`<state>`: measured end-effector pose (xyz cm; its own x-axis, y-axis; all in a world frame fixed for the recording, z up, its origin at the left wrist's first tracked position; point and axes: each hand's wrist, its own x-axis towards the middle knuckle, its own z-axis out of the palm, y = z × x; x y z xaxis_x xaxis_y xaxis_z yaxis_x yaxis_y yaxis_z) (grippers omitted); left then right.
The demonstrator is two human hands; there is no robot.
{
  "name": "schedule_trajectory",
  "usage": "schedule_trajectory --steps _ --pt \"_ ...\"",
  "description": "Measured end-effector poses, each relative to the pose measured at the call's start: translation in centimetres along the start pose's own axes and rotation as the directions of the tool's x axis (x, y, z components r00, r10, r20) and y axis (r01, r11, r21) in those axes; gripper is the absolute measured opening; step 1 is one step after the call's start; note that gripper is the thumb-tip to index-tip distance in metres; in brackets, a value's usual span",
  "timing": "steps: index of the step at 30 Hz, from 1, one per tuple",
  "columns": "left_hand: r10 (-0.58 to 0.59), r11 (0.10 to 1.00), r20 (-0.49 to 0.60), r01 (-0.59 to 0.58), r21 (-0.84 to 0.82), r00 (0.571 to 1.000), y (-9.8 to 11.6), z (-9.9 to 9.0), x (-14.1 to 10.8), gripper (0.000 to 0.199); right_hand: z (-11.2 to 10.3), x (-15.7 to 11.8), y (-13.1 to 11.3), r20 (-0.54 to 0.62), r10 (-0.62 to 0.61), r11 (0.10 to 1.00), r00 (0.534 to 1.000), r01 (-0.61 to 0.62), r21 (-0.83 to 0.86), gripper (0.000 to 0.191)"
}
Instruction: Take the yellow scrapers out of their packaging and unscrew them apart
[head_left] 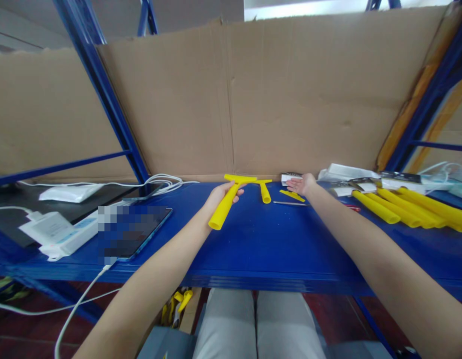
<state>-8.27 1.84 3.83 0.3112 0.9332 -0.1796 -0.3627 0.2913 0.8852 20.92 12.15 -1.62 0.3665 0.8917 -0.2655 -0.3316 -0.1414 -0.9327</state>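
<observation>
My left hand is closed around a yellow T-shaped handle, its round hollow grip tilted down toward me and its crossbar at the far end. Just right of it, a second yellow T-shaped handle lies on the blue table. My right hand is at the back of the table, palm turned up and fingers stretched out. By its fingertips is a small white-and-black packet; whether they touch it I cannot tell. In front of that hand lie a flat yellow strip and a thin metal rod.
Several yellow handles lie in a row at the right, with white-and-black packets behind them. On the left are a phone on a cable and a white power strip. A cardboard wall closes off the back.
</observation>
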Motion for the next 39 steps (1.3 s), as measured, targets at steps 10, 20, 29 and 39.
schedule_trajectory --steps 10,20,29,39 --pt "0.035 0.997 0.011 -0.036 0.069 0.999 -0.2 -0.1 0.0 0.036 0.5 -0.9 -0.2 0.05 -0.051 0.998 0.997 0.052 -0.029 0.048" --pt "0.129 0.973 0.098 -0.145 0.18 0.987 -1.8 -0.9 1.9 0.017 -1.3 -2.2 -1.0 0.175 -0.344 0.797 0.923 0.385 -0.466 0.017" --pt "0.102 0.953 0.07 -0.118 0.279 0.992 -2.2 0.3 0.4 0.012 -4.2 -3.8 1.0 0.513 -0.337 0.347 0.79 0.61 -0.712 0.02" --pt "0.087 0.947 0.111 -0.116 0.298 0.99 -2.9 0.6 0.4 0.011 -3.7 -3.5 2.3 0.56 -0.339 0.357 0.756 0.654 -0.667 0.011"
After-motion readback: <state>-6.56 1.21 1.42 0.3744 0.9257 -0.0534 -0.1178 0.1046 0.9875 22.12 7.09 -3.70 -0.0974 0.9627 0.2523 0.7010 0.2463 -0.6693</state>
